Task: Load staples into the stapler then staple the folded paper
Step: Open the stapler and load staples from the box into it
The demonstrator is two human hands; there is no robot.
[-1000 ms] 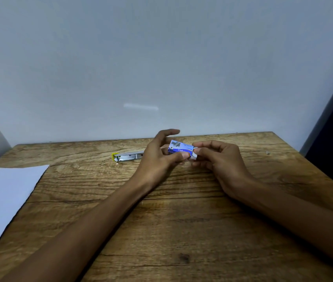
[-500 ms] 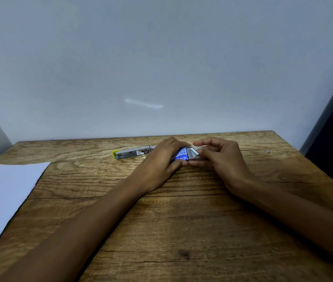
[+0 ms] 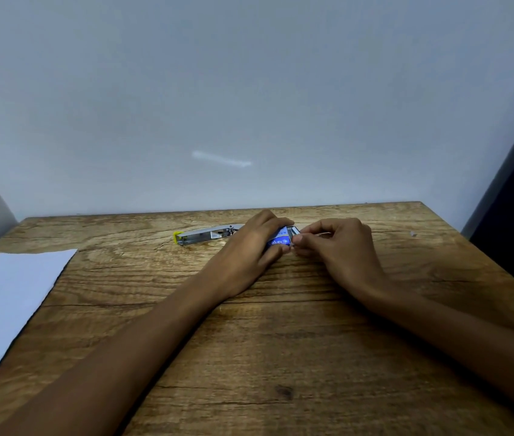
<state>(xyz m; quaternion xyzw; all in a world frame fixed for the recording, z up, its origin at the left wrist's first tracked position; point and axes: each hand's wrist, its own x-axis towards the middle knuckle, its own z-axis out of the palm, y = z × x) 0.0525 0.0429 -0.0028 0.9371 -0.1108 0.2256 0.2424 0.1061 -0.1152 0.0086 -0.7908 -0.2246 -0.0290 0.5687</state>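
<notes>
From my remote seat I sweep left to right: one folded white paper [image 3: 7,297] lies flat at about nine o'clock on the wooden counter [image 3: 280,357], well apart from everything else; I judge it light and limp, best held flat near the fold when it goes under the stapler. Next, near twelve o'clock, one metal stapler [image 3: 202,236] with a yellow tip lies along the far side of the counter, its right end hidden behind my left hand; it looks stiff, smooth and somewhat slippery, so I would take it by its long sides. My left hand [image 3: 251,250] is clamped around one small blue staple box [image 3: 280,239], fingers over its top and thumb below, and it sits low at the counter just right of the stapler. The box seems light, thin card that would crush if squeezed hard. My right hand [image 3: 340,247], touching the box's open end, has its fingertips pinched together there; whether a strip of staples sits between them I cannot tell. Staples themselves would be tiny and brittle as a strip, best pinched along the sides. Two hands in all.
</notes>
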